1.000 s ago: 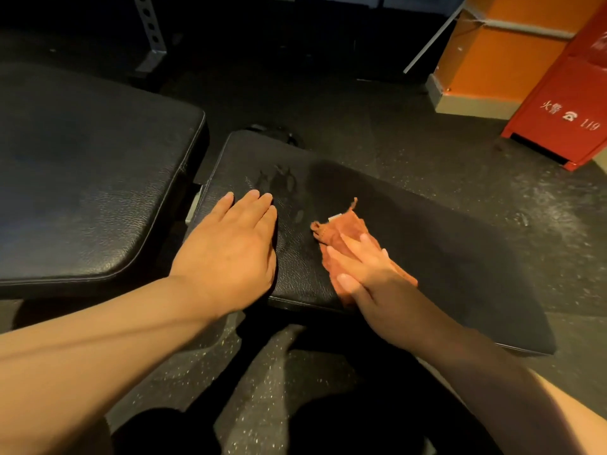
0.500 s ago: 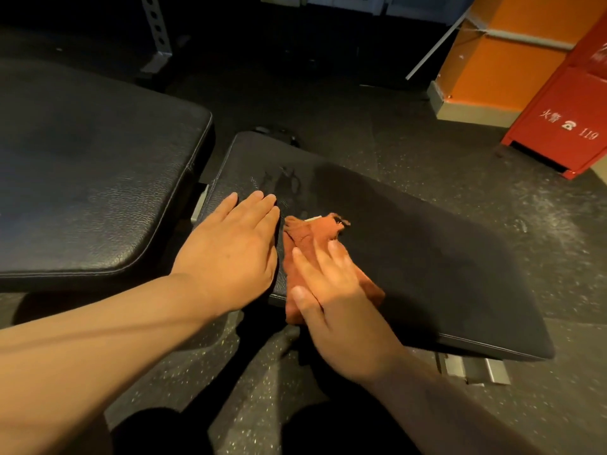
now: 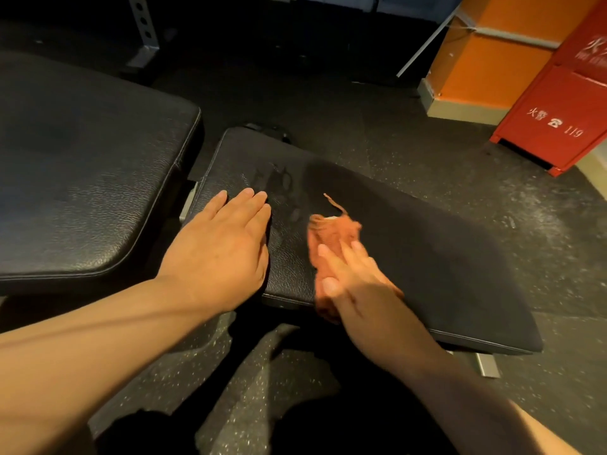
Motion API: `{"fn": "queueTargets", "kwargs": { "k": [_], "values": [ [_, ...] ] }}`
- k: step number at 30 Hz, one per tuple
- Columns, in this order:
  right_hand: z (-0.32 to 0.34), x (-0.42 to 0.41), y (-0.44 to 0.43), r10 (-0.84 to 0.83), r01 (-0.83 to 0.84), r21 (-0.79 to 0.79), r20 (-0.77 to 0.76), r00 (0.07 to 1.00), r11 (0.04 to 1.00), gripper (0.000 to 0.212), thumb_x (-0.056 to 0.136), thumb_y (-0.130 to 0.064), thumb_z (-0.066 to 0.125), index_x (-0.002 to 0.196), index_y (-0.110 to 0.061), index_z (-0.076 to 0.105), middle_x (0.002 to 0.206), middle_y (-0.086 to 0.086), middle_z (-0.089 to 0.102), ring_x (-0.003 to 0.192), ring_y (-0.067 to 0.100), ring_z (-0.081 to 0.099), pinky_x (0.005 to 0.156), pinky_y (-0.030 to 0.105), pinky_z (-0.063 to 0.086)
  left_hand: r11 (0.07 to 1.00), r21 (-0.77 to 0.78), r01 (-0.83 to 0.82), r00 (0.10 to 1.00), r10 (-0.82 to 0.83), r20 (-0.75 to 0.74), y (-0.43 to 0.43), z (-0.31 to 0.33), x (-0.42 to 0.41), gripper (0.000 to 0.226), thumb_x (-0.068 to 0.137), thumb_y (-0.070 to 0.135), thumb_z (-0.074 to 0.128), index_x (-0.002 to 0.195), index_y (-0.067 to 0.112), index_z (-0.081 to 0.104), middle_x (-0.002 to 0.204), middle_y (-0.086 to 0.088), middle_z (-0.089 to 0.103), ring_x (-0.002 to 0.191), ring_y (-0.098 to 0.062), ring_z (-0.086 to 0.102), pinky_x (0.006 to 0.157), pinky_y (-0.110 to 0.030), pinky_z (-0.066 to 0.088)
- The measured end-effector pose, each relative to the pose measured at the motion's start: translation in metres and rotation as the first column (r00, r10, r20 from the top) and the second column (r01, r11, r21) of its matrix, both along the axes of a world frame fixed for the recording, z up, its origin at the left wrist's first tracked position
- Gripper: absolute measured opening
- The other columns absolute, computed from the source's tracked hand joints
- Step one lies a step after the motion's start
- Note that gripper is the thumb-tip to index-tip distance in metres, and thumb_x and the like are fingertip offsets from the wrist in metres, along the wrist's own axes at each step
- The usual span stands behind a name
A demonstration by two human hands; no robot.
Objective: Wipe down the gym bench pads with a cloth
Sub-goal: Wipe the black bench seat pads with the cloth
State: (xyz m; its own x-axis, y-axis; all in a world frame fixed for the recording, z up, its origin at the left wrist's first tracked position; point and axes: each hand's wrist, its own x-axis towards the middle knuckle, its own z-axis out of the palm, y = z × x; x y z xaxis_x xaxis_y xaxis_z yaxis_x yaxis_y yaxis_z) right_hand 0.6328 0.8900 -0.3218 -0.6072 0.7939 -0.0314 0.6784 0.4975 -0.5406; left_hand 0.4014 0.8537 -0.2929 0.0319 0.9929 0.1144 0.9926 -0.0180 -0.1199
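A black bench seat pad [image 3: 427, 257] lies in the middle of the view, with damp smears near its far left corner. My left hand [image 3: 226, 247] rests flat on the pad's left end, fingers straight. My right hand [image 3: 354, 284] presses an orange cloth [image 3: 331, 234] onto the pad near its front edge, fingers straight on top of it; the hand and cloth are blurred. Part of the cloth hangs over the front edge under my palm. A larger black back pad [image 3: 82, 178] sits to the left, apart from both hands.
Dark speckled rubber floor [image 3: 427, 152] surrounds the bench. A red fire cabinet [image 3: 565, 103] and an orange pillar [image 3: 486, 54] stand at the back right. A perforated metal upright [image 3: 143, 24] rises at the back left. A metal bench foot [image 3: 487, 364] sticks out under the seat pad.
My right hand has slid the cloth rightward along the pad, away from my left hand, after moving left toward it earlier. The left hand has stayed put.
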Motion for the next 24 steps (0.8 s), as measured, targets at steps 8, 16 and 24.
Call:
{"fn": "queueTargets", "kwargs": {
  "k": [8, 16, 24],
  "values": [
    [-0.012, -0.036, 0.021, -0.142, 0.135, 0.084, 0.081, 0.987, 0.987, 0.063, 0.096, -0.061, 0.012, 0.156, -0.046, 0.008, 0.167, -0.014, -0.003, 0.153, 0.023, -0.013, 0.121, 0.043, -0.013, 0.999, 0.036, 0.001, 1.000, -0.002, 0.019, 0.000, -0.001, 0.002, 0.067, 0.091, 0.036, 0.023, 0.142, 0.004, 0.051, 0.151, -0.012, 0.047, 0.144, -0.026, 0.039, 0.120, -0.045, 0.026],
    [-0.003, -0.044, -0.023, -0.024, 0.026, 0.117, -0.013, 1.000, 0.993, 0.064, 0.099, -0.057, 0.017, 0.159, -0.035, 0.016, 0.168, -0.005, 0.000, 0.154, 0.019, -0.010, 0.125, 0.039, -0.004, 0.998, 0.057, 0.002, 0.998, -0.006, 0.059, -0.001, -0.003, 0.002, 0.065, 0.091, 0.036, 0.026, 0.141, 0.003, 0.052, 0.150, -0.012, 0.048, 0.143, -0.025, 0.040, 0.120, -0.042, 0.025],
    [0.006, -0.100, 0.039, -0.175, 0.168, 0.068, 0.109, 0.978, 0.983, 0.062, 0.104, -0.049, 0.013, 0.161, -0.025, 0.009, 0.168, 0.006, 0.000, 0.153, 0.031, -0.009, 0.124, 0.048, -0.005, 0.994, 0.107, -0.028, 0.987, 0.011, 0.159, -0.012, -0.004, -0.004, 0.059, 0.095, 0.033, 0.029, 0.139, 0.003, 0.055, 0.149, -0.012, 0.049, 0.142, -0.025, 0.041, 0.121, -0.037, 0.022]
  ]
}}
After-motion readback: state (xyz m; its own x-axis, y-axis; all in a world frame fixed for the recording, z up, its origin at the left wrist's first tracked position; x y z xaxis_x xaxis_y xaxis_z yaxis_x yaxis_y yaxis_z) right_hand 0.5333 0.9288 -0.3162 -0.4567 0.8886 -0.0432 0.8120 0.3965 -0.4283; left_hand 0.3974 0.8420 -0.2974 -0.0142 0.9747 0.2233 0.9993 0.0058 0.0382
